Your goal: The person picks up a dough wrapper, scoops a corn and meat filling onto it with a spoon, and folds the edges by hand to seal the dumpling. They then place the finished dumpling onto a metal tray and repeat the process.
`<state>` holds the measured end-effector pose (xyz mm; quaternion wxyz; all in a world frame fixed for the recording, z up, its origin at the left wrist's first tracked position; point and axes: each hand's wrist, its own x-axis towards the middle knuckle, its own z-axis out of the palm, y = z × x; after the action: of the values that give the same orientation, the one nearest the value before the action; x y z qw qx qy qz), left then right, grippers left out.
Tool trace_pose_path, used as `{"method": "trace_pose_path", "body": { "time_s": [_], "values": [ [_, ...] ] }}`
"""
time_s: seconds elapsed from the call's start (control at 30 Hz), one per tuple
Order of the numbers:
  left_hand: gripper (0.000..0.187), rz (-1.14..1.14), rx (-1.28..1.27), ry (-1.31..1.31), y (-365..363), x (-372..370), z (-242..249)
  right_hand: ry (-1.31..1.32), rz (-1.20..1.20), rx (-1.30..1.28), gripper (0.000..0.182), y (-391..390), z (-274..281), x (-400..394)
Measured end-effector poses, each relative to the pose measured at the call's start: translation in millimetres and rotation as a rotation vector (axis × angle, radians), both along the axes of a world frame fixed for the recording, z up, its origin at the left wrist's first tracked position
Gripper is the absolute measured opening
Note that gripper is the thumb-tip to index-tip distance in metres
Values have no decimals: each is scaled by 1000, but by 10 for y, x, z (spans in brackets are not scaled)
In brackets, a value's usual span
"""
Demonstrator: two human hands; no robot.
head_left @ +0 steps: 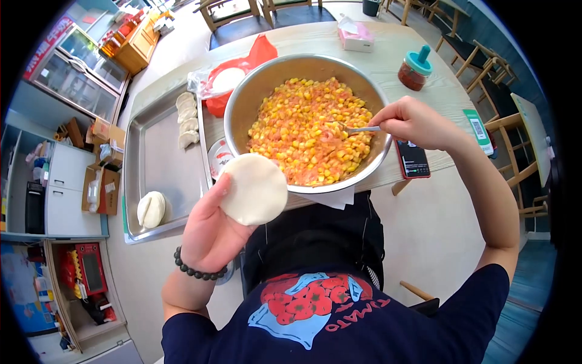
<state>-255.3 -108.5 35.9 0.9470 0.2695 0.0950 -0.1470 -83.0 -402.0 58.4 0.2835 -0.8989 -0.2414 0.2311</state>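
Note:
A round white dough wrapper [254, 189] lies across the fingers of my left hand [213, 233], its edge held under the thumb, just off the near left rim of a large metal bowl [237, 112]. Corn and pinkish filling [297, 130] fills much of the bowl. My right hand [412, 123] pinches the handle of a metal spoon [362, 128] at the bowl's right rim; the spoon's tip is in the filling. Left of the bowl, a metal tray [160, 148] holds a row of folded dumplings [187, 118] and a stack of wrappers [151, 210].
A red bag [262, 51] and a small patterned dish [219, 158] are beside the bowl. A phone [413, 160], a jar with a teal lid [415, 70], a tissue box [356, 39] and a green code card [478, 131] are on the table [315, 35].

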Motion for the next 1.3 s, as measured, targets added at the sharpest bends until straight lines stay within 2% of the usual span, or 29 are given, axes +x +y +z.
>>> {"method": "trace_pose_path", "body": {
  "time_s": [0.07,0.2,0.3,0.33,0.4,0.47,0.53,0.67,0.73,0.77,0.8,0.87,1.07,1.13,1.23,1.3],
  "values": [
    [46,-18,-24,-17,-88,148,-29,-6,0,15,27,-84,43,22],
    [43,-48,29,-15,-328,504,-64,9,-6,262,26,-171,288,-96],
    [45,-118,-65,-7,-494,730,-37,-125,34,415,25,-196,221,-183],
    [45,-101,-69,-22,-521,793,-37,-253,57,542,24,-184,79,-203],
    [46,-166,-265,-55,-566,903,-72,-481,127,522,25,-126,-7,-270],
    [46,-141,-240,-45,-603,938,-33,-489,72,536,27,-68,-164,-318],
    [45,-196,-381,-73,-576,970,-81,-715,145,556,30,-50,-264,-312],
    [48,-156,-367,-20,-583,933,-123,-570,166,555,31,-154,-235,-294],
    [48,-165,-431,-113,-574,929,-116,-484,118,615,32,-211,-229,-255],
    [48,-101,-262,-113,-597,926,-96,-400,60,672,32,-232,-223,-252],
    [48,-105,-264,-108,-632,906,-55,-398,54,669,32,-212,-181,-278],
    [48,-82,-104,-137,-696,869,-16,-540,99,589,32,-107,-61,-344],
    [48,-110,-191,-130,-620,862,-89,-748,228,438,34,-108,-36,-388],
    [48,-111,-216,-143,-613,855,-116,-699,95,508,34,-76,-48,-439],
    [48,-108,-216,-138,-613,857,-75,-790,132,381,35,-55,-59,-463],
    [48,-86,-199,-115,-612,881,-69,-840,125,390,35,-30,-37,-485]
  ]
}}
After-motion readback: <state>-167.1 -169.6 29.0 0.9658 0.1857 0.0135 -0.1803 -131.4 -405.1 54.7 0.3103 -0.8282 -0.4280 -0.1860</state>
